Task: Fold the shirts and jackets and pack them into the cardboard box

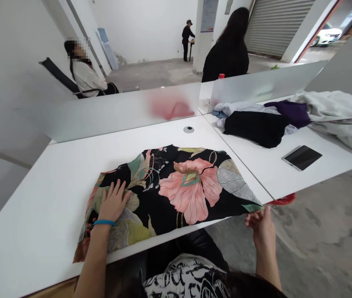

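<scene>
A black floral garment (pixel 151 203) with a large pink flower and green and grey leaves lies spread over the front of the white table. My left hand (pixel 113 202), with a blue band at the wrist, presses flat on its left part, fingers spread. At the table's front right edge, my right hand (pixel 260 221) pinches the garment's right tip, its thumb on top. That tip reaches just past the edge. I cannot tell from its shape exactly which kind of garment this is.
On the right, a tablet (pixel 302 157) lies near black folded cloth (pixel 255 127), a purple cloth (pixel 290 112) and a white cloth heap (pixel 337 105). A frosted divider (pixel 116 114) borders the table's back. Something red (pixel 283 199) shows below the table edge. Several people are beyond.
</scene>
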A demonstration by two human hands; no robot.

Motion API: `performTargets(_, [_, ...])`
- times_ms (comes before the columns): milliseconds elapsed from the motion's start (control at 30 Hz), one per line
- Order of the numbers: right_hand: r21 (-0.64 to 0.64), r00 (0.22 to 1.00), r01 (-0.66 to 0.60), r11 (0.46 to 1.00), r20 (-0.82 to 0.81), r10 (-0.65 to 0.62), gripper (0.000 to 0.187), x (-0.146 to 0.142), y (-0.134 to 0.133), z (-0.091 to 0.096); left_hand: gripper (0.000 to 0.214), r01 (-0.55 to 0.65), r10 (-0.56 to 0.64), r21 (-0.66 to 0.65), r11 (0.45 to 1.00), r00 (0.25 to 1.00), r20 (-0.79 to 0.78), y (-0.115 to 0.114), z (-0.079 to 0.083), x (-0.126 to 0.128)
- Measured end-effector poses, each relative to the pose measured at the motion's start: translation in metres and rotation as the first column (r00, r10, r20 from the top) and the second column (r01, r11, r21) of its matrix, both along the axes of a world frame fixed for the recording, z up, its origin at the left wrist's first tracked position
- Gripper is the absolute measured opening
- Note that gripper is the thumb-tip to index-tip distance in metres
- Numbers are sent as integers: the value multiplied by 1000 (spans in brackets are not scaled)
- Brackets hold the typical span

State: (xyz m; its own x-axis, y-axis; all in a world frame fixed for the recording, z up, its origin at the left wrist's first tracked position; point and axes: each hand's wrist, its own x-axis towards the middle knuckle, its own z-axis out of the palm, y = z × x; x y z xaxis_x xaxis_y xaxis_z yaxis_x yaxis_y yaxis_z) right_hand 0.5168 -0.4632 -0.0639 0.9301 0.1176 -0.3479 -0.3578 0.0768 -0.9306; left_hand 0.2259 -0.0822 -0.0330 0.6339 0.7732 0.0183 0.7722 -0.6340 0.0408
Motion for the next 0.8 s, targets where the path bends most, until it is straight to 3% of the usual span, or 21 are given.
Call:
performTargets(100, [-196,993,-85,977,62,99,55,8,-4,3,57,-60,59,22,998,997,42,16,-15,-10])
performTargets(167, [-340,982,-71,938,140,125,49,13,-3,2,57,-89,88,14,996,995,55,22,-21,-19])
performTargets(233, [-367,972,-10,930,217,95,44,16,0,1,58,-142,141,8,990,988,57,27,-21,-30])
performTargets(367, [-102,959,153,983,255,-122,32,17,13,3,60,-331,332,-28,943,942,41,35,-10,-44])
performTargets(433, [47,957,215,975,186,-220,30,15,22,5,62,-372,373,-33,928,927,31,37,0,-38])
performTargets(533, [209,955,283,936,30,-295,26,11,39,8,63,-229,228,14,973,973,47,33,13,-1])
performTargets(633, [365,945,327,872,-122,-304,24,6,54,14,60,10,-13,42,999,997,72,18,18,63])
performTargets(733, [445,941,330,833,-228,-251,21,0,65,22,57,231,-242,102,968,963,114,0,12,127])
performTargets(800, [459,938,323,828,-270,-216,20,-4,69,27,55,266,-274,67,962,945,177,-10,3,157])
